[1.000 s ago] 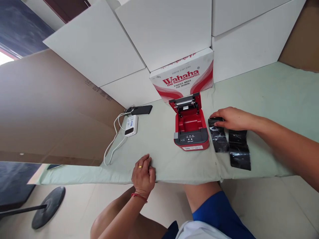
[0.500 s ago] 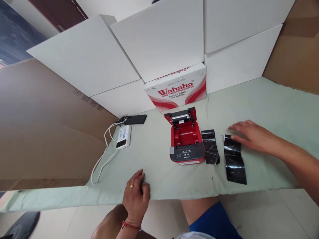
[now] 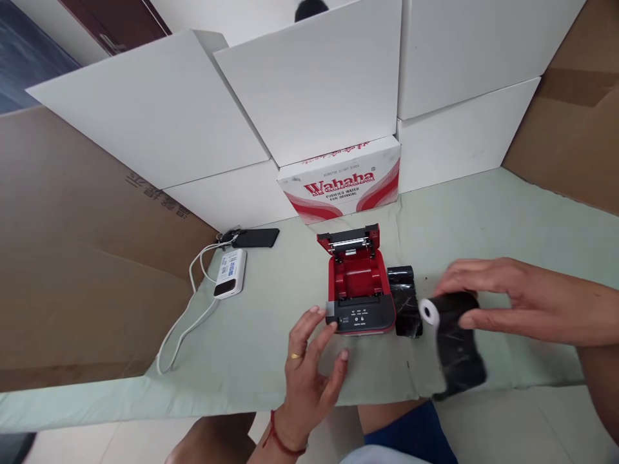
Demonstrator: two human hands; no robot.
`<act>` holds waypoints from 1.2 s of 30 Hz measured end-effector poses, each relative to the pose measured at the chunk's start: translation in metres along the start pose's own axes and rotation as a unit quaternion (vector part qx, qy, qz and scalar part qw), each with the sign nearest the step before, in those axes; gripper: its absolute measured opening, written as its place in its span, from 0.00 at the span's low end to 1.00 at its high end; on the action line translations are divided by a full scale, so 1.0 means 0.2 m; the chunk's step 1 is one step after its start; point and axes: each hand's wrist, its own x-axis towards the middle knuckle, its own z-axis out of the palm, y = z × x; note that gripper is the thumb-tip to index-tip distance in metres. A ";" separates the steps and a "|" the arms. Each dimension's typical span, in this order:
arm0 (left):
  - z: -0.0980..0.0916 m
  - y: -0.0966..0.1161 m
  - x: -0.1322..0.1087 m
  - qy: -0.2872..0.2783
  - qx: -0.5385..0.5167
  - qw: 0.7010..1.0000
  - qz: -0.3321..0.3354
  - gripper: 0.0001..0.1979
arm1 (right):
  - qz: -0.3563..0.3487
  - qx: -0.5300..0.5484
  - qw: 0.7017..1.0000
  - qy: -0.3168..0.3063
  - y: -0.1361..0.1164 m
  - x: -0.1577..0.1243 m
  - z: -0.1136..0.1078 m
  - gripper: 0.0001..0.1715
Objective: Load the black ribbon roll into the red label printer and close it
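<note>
Head view: the right hand pinches a white-cored black roll right of the open red label printer; the left hand spreads at its front corner. Probably light and slick with a floppy tail, the roll is best gripped where wound.

Red printer and black roll, the printer standing open with the roll near its right side.
The printer is resting upright on a green cloth, its hinged lid leaning back and exposing a metallic roller, its hollow red bay facing up; a dark front panel is bearing small white markings and a grey strip at its left corner. The roll, slightly blurred, is turning a white, ring-shaped end leftward, while its loose glossy length is trailing downward, curling at the bottom.
</note>
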 end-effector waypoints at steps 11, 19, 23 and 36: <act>0.02 0.09 -0.02 0.029 -0.004 0.999 0.020 0.34 | 0.064 -0.215 0.969 -0.107 -0.31 0.64 0.38 0.16; 0.06 0.06 0.09 -0.039 -0.019 0.996 0.080 0.17 | 0.026 -0.258 0.945 -0.198 -0.31 0.70 0.39 0.14; 0.03 0.04 0.14 -0.043 -0.033 0.994 0.099 0.15 | -0.068 -0.098 0.983 -0.137 -0.33 0.62 0.31 0.20; -0.02 0.11 0.18 -0.057 -0.031 0.989 0.129 0.14 | -0.133 -0.132 0.982 -0.003 -0.24 0.57 0.18 0.19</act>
